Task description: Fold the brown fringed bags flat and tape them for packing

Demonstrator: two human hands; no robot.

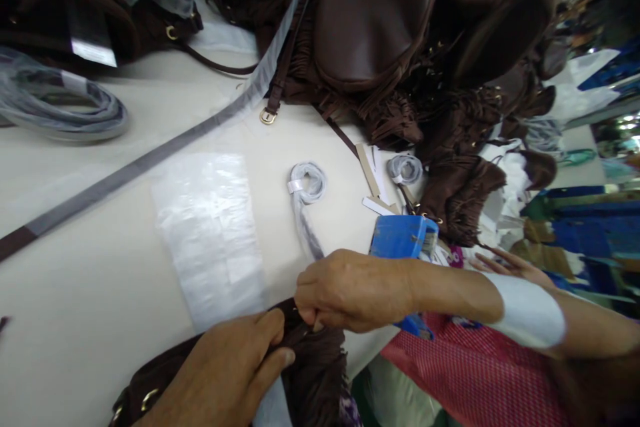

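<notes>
A dark brown fringed bag (315,367) lies at the bottom of the view, with gold rings on its left part. My left hand (225,363) grips it from the near side, thumb and fingers closed on the brown material. Reaching in from the right, my right hand (350,290) pinches the bag's upper edge. What lies under its fingertips is partly hidden. Just above that hand is a coiled strap (307,183) wrapped in greyish plastic, its tail running down behind the fingers. A grey plastic strip shows below my left thumb.
Several brown bags (373,13) crowd the table's far side. A long wrapped strap (165,147) crosses the white table, above a clear plastic sheet (215,233). A blue tape dispenser (397,237) stands beside my right wrist. At right are a co-worker's hand (520,269) and red patterned cloth (480,367).
</notes>
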